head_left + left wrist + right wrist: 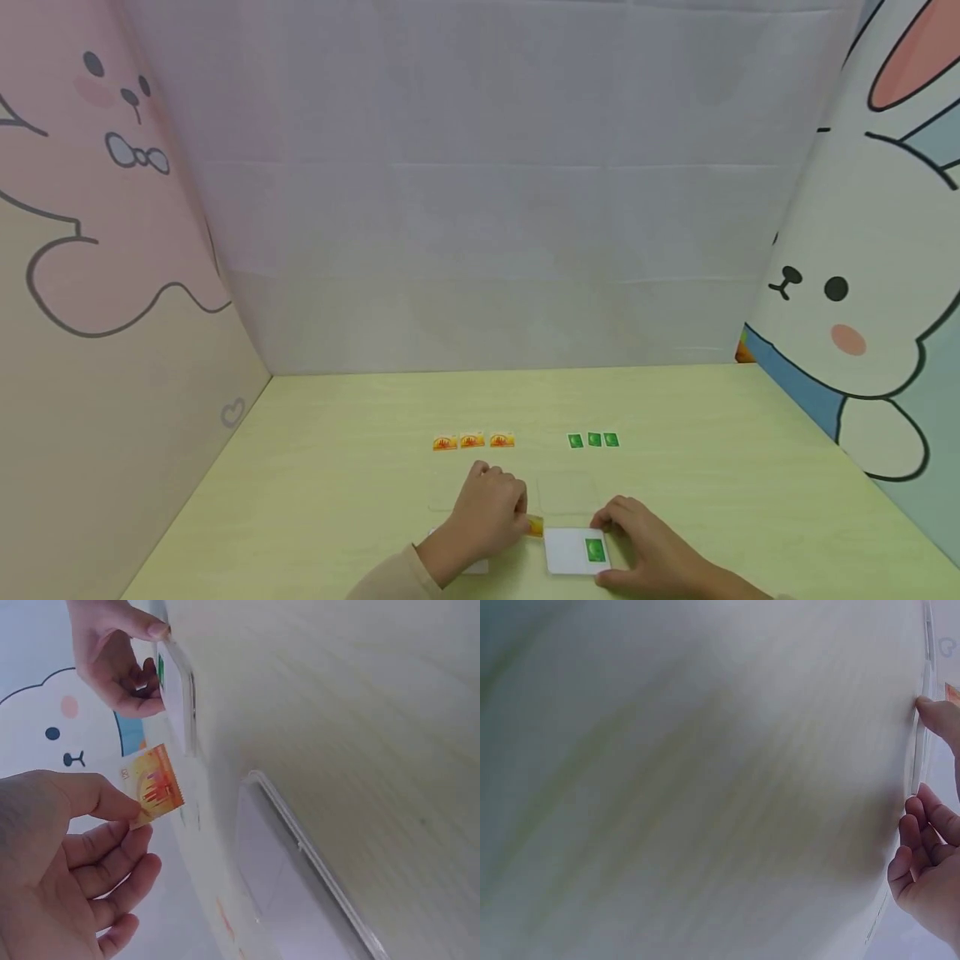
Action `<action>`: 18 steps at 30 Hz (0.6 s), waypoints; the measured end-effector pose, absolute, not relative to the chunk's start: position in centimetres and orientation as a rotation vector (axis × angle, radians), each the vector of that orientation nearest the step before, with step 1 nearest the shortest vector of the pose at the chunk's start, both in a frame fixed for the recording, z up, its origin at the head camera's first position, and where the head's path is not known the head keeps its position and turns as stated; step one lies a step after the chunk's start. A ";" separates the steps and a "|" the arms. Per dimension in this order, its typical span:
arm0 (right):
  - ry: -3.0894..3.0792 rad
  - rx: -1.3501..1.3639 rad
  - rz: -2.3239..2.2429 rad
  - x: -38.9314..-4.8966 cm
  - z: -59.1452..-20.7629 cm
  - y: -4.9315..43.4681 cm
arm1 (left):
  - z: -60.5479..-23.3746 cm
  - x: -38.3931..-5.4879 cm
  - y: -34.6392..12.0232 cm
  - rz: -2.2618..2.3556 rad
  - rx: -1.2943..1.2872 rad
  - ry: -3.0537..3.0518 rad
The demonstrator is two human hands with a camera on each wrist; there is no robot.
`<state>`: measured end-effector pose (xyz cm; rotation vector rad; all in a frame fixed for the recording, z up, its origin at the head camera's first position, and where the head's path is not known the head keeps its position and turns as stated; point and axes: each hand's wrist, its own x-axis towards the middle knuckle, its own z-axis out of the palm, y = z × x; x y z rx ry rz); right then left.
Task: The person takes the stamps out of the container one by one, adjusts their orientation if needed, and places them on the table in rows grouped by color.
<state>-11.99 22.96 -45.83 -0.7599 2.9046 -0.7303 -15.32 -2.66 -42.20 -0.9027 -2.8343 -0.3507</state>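
My left hand (487, 512) pinches a small orange stamp (156, 786) between thumb and fingers, held above the table just left of a flat white case (564, 550). A green stamp (595, 550) lies on the right part of that case. My right hand (648, 550) grips the case at its right side, thumb at the near edge and fingers at the far edge. Another flat white case (289, 892) shows large in the left wrist view. My left arm hides most of it in the head view.
Three orange stamps (472, 440) lie in a row farther back on the table (337, 467). To their right is a row of three green stamps (594, 440). Two faint clear rectangles, one of them a clear sheet or lid (568, 493), lie in front of the rows.
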 end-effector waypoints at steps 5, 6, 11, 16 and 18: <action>2.893 -0.749 -0.739 -12.0 -45.6 22.9 | -41.4 -15.6 -3.2 -0.403 -0.906 -2.906; 2.891 -0.749 -0.741 -12.0 -45.6 22.9 | -41.3 -15.7 -3.3 -0.425 -0.908 -2.910; 2.886 -0.748 -0.747 -12.0 -45.5 22.8 | -40.7 -15.7 -3.9 -0.535 -0.909 -2.928; 2.887 -0.755 -0.750 -12.0 -45.5 22.8 | -40.3 -15.9 -4.3 -0.663 -0.891 -2.986; 2.890 -0.767 -0.752 -12.0 -45.6 22.9 | -40.3 -16.0 -4.4 -0.716 -0.883 -2.996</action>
